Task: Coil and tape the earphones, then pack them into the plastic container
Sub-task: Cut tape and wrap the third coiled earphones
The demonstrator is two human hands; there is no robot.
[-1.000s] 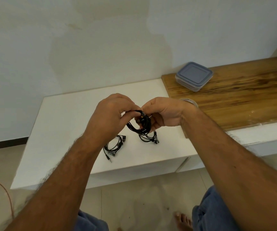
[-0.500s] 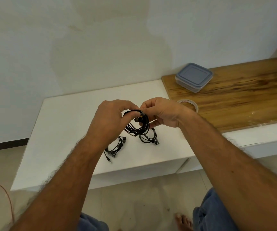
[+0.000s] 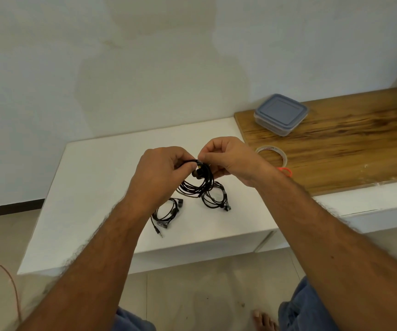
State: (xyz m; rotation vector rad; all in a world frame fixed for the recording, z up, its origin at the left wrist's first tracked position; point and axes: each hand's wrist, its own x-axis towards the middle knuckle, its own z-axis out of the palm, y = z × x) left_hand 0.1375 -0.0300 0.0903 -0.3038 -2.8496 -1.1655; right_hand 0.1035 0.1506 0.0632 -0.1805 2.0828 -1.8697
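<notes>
raised slightly, both hands pinch looped black earphones over glossy table.

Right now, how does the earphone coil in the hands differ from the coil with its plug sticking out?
The held coil hangs above the white table, pinched by left hand and right hand; the plug-out coil lies flat, untouched. The held coil's loops look larger. Both are black.
</notes>
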